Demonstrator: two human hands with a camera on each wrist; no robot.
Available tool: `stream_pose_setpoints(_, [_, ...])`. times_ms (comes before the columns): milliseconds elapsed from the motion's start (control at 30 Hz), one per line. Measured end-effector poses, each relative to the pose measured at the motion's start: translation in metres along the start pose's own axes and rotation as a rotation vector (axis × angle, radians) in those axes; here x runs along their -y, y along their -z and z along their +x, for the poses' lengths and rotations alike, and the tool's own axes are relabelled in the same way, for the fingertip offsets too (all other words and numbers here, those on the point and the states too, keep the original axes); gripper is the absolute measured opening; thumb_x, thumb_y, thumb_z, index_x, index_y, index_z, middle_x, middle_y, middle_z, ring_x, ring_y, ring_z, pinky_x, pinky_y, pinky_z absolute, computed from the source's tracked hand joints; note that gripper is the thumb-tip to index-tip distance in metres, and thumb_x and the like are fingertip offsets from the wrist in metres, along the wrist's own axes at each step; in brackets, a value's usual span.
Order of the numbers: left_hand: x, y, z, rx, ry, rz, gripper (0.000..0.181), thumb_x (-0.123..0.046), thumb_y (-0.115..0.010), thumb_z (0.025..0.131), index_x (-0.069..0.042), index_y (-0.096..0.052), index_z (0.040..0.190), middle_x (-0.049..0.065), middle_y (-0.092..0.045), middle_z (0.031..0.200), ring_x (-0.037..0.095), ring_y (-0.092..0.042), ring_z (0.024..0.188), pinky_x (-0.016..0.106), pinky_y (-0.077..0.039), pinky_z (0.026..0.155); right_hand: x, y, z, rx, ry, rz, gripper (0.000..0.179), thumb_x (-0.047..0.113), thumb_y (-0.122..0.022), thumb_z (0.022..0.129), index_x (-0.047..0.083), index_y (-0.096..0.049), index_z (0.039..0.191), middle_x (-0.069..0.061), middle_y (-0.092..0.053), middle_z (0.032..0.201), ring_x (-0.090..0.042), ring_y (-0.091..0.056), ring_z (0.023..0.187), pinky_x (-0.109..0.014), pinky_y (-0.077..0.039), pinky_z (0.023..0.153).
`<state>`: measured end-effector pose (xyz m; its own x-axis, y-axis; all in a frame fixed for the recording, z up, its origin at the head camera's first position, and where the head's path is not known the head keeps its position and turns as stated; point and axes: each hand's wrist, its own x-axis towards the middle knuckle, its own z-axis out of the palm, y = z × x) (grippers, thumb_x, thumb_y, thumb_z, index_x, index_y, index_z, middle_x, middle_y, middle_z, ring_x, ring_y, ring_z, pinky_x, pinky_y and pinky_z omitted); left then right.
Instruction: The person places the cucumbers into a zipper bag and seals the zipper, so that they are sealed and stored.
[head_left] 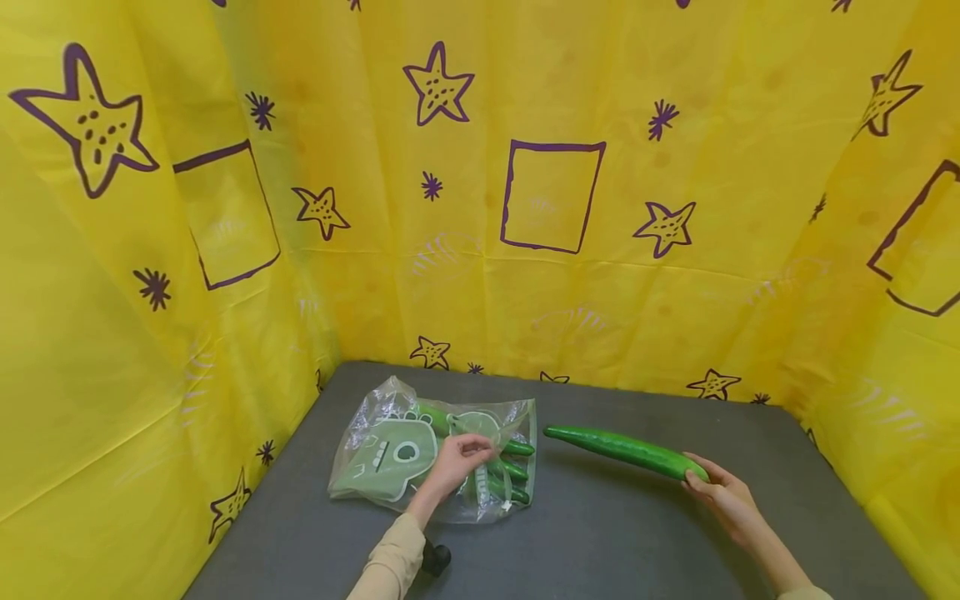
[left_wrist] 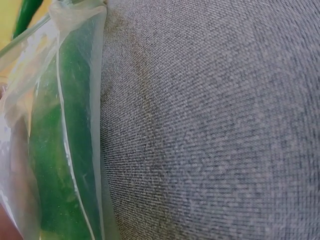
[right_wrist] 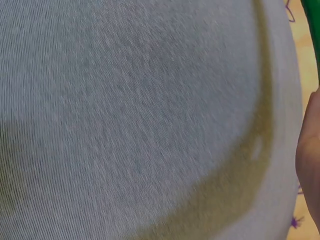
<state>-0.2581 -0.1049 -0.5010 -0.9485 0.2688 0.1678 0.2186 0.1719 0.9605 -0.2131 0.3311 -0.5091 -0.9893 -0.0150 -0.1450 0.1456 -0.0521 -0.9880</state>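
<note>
My right hand (head_left: 727,500) grips a long green cucumber (head_left: 622,447) by its near end. The cucumber is held in the air, its thin tip pointing left towards a clear zip bag (head_left: 382,462) printed with a green one-eyed monster. Several cucumbers (head_left: 513,471) lie inside that bag, their ends towards its right edge. With thumb and fingers my left hand (head_left: 459,461) pinches the bag's upper layer near the right side. Close up in the left wrist view, a cucumber (left_wrist: 65,140) shows through the plastic. Only the edge of my right hand (right_wrist: 310,155) appears in the right wrist view.
A dark grey table (head_left: 630,533) lies under everything. Yellow curtains (head_left: 480,292) with purple stars and squares stand at the back and both sides. Below my left forearm is a small black object (head_left: 437,558), partly hidden by the sleeve.
</note>
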Motion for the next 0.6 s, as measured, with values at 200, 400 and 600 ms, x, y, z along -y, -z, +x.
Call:
stream_pose_setpoints(200, [-0.003, 0.001, 0.0, 0.008, 0.012, 0.0, 0.018, -0.001, -0.062, 0.088, 0.01, -0.066, 0.101, 0.028, -0.068, 0.101, 0.036, -0.067, 0.095, 0.02, -0.054, 0.075, -0.008, -0.014, 0.005, -0.055, -0.018, 0.013, 0.035, 0.007, -0.062, 0.09, 0.041, -0.066, 0.089, 0.019, -0.055, 0.096, 0.004, -0.059, 0.087, -0.013, -0.052, 0.081])
stream_pose_setpoints(400, [-0.003, 0.001, 0.0, 0.009, 0.019, 0.005, 0.017, -0.003, -0.062, 0.089, 0.008, -0.067, 0.102, 0.026, -0.069, 0.101, 0.027, -0.069, 0.093, 0.025, -0.055, 0.077, -0.013, -0.025, 0.008, -0.086, -0.066, 0.026, 0.033, 0.006, -0.065, 0.088, 0.039, -0.065, 0.088, 0.011, -0.053, 0.101, 0.003, -0.061, 0.088, -0.016, -0.052, 0.085])
stream_pose_setpoints(600, [-0.002, 0.001, -0.001, 0.014, 0.011, 0.011, 0.018, -0.004, -0.062, 0.089, 0.007, -0.067, 0.102, 0.025, -0.068, 0.103, 0.031, -0.067, 0.097, 0.027, -0.055, 0.08, -0.017, -0.033, 0.012, -0.084, -0.063, 0.011, 0.029, 0.006, -0.066, 0.087, 0.035, -0.064, 0.095, 0.005, -0.052, 0.108, 0.004, -0.06, 0.089, -0.017, -0.052, 0.086])
